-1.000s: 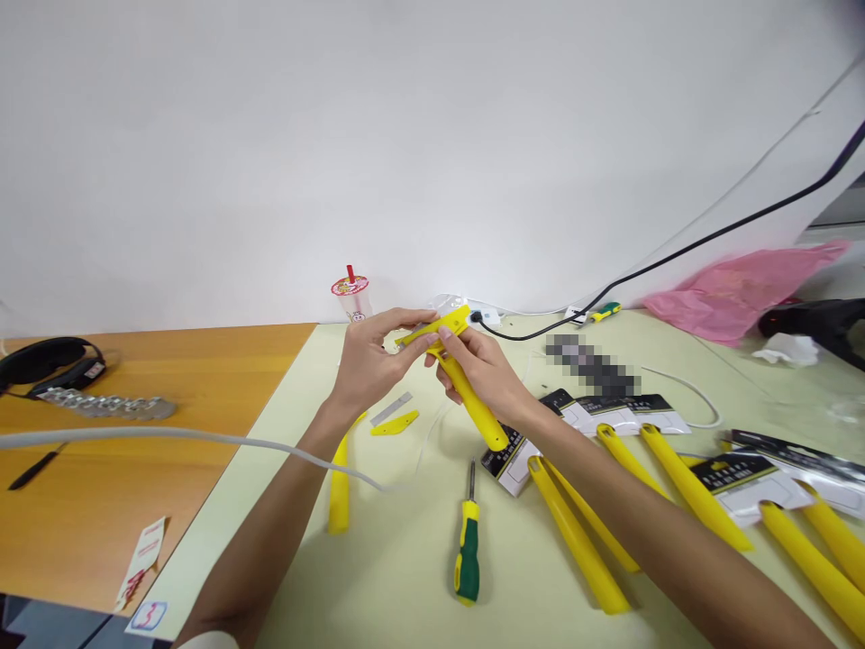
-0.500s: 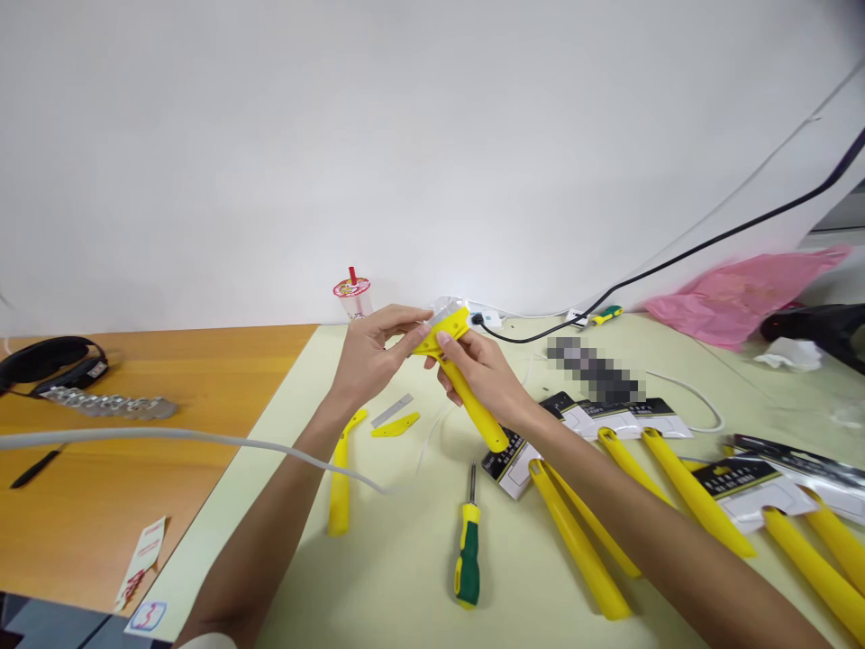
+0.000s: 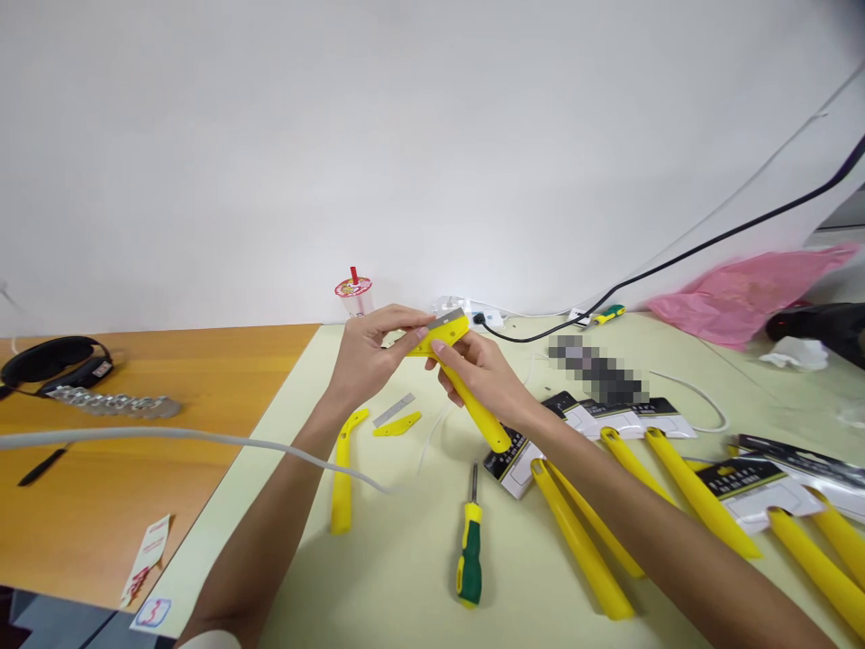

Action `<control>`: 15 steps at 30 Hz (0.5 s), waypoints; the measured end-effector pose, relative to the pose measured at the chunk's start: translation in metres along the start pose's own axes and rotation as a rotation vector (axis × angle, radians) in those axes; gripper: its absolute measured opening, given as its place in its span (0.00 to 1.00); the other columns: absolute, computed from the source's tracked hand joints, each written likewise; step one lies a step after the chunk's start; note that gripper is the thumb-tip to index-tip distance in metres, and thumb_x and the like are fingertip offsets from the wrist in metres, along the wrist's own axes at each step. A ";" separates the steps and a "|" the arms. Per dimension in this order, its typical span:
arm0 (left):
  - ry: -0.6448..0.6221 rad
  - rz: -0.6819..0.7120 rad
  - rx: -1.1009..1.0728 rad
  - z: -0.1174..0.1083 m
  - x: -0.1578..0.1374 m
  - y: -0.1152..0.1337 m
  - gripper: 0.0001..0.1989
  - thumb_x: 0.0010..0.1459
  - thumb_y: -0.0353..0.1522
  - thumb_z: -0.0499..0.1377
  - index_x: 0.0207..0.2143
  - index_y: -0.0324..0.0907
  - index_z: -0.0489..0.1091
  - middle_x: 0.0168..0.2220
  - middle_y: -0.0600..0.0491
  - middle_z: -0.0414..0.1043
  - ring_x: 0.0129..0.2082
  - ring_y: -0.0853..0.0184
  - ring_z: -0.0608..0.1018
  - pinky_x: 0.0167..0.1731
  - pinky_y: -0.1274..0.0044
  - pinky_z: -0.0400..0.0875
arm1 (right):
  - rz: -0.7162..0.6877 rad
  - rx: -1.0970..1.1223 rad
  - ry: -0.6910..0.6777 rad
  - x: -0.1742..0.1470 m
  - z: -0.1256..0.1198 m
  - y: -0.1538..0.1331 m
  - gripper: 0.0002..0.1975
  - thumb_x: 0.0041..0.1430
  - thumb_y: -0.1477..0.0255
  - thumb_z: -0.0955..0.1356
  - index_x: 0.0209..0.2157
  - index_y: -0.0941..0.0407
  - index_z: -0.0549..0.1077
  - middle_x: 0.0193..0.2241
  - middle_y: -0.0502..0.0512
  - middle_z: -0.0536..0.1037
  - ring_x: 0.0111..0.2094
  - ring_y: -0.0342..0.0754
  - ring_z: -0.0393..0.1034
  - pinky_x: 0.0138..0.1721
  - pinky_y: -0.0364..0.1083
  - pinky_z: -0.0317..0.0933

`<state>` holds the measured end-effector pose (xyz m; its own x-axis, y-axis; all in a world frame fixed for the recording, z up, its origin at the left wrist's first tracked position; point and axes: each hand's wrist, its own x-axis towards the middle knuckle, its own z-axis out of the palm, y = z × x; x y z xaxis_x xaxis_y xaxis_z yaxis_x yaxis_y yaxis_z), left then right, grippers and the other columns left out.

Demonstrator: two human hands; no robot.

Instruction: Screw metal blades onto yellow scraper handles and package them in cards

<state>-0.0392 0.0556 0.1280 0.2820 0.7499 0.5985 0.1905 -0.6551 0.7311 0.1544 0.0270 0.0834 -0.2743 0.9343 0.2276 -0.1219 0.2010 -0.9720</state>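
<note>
A yellow scraper (image 3: 473,407) with a grey metal blade (image 3: 447,318) along its head is held up above the table. My left hand (image 3: 373,353) pinches the left end of the head and blade between thumb and fingers. My right hand (image 3: 481,365) is closed around the neck, its thumb on the yellow plastic just below the head. Below my left hand lie a loose blade (image 3: 394,410), a small yellow cover plate (image 3: 398,425) and a yellow handle (image 3: 341,482). A green and yellow screwdriver (image 3: 470,559) rests nearer to me, tip pointing away.
On the right lie several packaged yellow scrapers (image 3: 585,541) with black and white cards. A lidded cup (image 3: 354,293) stands by the wall. A black cable (image 3: 649,270) crosses toward a power strip (image 3: 490,318). A pink bag (image 3: 736,297) is at the back right.
The blade strip on the scraper head looks darker and the head has tilted slightly. Both hands keep nearly the same hold. The view has shifted a little.
</note>
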 end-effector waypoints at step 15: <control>-0.088 -0.028 0.034 -0.003 -0.001 0.002 0.12 0.67 0.37 0.68 0.50 0.48 0.86 0.52 0.46 0.84 0.51 0.58 0.84 0.48 0.69 0.80 | -0.014 -0.014 -0.002 -0.001 0.000 -0.006 0.19 0.67 0.54 0.74 0.39 0.55 0.72 0.26 0.45 0.76 0.17 0.39 0.65 0.20 0.43 0.59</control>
<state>-0.0423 0.0544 0.1298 0.3574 0.7576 0.5461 0.2308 -0.6383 0.7344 0.1550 0.0248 0.0889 -0.2748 0.9307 0.2413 -0.1129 0.2180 -0.9694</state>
